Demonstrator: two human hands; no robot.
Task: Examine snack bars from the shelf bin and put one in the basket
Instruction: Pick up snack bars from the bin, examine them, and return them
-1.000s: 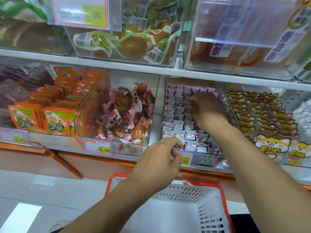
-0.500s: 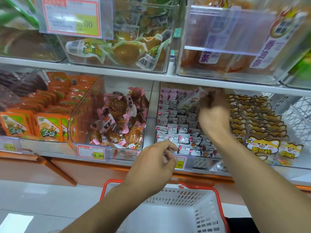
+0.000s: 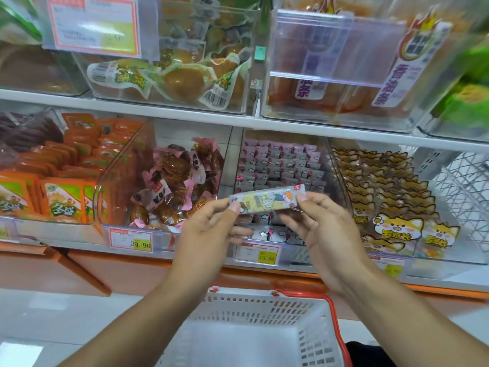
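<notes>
Head cam | L hand (image 3: pixel 209 231) + R hand (image 3: pixel 326 229) grip pinched on glossy flat snack bar (image 3: pixel 267 199) ends

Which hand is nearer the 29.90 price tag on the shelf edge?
Left. The left hand sits just right of the 29.90 price tag, pinching the snack bar by its left end. The right hand holds the bar's other end, farther right.
</notes>
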